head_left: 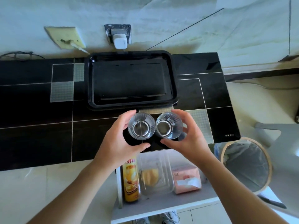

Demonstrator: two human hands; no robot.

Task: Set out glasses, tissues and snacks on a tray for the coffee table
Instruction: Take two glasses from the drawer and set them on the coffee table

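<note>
My left hand (119,139) grips a clear ribbed glass (141,126) and my right hand (186,139) grips a second one (169,126). Both glasses are side by side, almost touching, above the front edge of the black coffee table (40,135). An empty black tray (131,80) lies on the table just beyond them. On a low white shelf (161,206) below my arms stand a yellow snack can (130,180), a clear plastic box (156,173) with a yellow snack inside, and a pink tissue pack (187,180).
A bin (246,165) with a wooden rim and a plastic liner stands at the right of the table. A grey stool (278,139) is beside it. Wall sockets with a white plug (119,40) sit behind the tray.
</note>
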